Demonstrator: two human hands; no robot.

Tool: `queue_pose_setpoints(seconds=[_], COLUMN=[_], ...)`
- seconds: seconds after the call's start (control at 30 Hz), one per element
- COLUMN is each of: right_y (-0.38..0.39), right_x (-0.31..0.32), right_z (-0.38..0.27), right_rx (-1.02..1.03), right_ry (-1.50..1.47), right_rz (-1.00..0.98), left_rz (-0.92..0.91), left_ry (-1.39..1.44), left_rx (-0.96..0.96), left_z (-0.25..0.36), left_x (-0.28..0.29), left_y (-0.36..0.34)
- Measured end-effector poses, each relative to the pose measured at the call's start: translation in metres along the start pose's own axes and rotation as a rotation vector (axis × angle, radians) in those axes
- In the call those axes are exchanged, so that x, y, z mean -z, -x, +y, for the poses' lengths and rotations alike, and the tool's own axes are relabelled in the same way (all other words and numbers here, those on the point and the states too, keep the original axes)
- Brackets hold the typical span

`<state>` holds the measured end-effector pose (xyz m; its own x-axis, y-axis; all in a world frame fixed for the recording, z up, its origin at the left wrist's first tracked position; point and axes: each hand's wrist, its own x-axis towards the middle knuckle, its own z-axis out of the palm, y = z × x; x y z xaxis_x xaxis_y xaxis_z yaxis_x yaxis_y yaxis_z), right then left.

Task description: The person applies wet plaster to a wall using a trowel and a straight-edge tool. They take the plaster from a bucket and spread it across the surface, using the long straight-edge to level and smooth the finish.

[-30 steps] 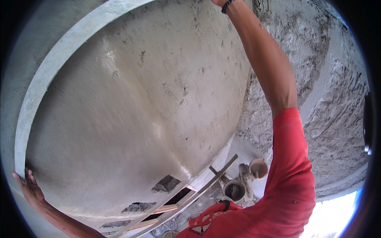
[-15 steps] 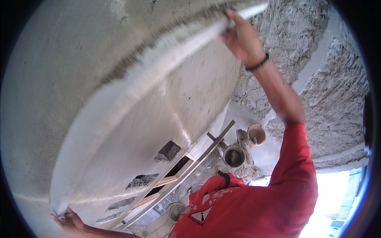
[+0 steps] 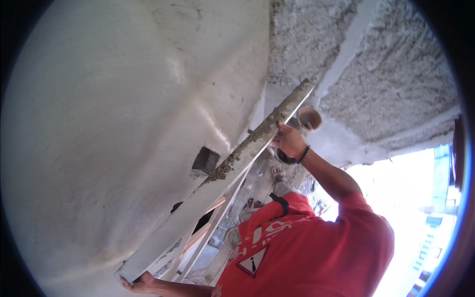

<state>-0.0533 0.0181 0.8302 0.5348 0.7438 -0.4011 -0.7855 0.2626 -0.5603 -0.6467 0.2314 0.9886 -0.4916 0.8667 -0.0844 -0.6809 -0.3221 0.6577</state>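
A long pale screed board (image 3: 195,203) slants across the view, from low left to upper right, in front of the plastered wall (image 3: 99,128). Wet grey mortar (image 3: 225,168) clings along its upper edge, thickest toward the right end. My left hand (image 3: 142,284) grips the board near its lower left end. Farther up, my right hand (image 3: 291,142), with a dark beaded bracelet at the wrist, is closed on its lower edge. I cannot tell whether the board touches the wall.
A square hole (image 3: 205,161) is in the wall just beyond the board. Below lie a wooden frame (image 3: 213,232) and a reddish bucket (image 3: 309,118); another bucket (image 3: 285,156) is partly hidden by my right hand. A rough wall (image 3: 396,84) rises on the right.
Both hands have brought the board down from high on the wall, the right hand moving lower and the left slightly rightward. The mortar-laden side of the board now shows.
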Motion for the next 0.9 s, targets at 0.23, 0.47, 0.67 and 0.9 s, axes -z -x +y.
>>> queue_pose_setpoints(seconds=[0.23,0.47,0.67,0.9], right_y=[-0.02,-0.066,-0.101,-0.101], right_x=[0.111,0.221,0.296,0.378], right_z=[0.086,0.154,0.156,0.118], right_rx=[-0.138,-0.23,-0.264,-0.457], right_ry=[-0.142,-0.257,-0.518,-0.271], right_rz=[0.258,0.426,0.496,0.701], left_rz=[-0.36,-0.617,-0.639,-1.023], left_ry=[-0.063,-0.23,-0.406,-0.655], left_rx=[0.086,0.125,0.155,0.097], left_z=[-0.025,-0.103,-0.211,-0.348], left_x=[-0.04,-0.134,-0.2,-0.216], left_y=[0.031,0.125,0.262,0.409])
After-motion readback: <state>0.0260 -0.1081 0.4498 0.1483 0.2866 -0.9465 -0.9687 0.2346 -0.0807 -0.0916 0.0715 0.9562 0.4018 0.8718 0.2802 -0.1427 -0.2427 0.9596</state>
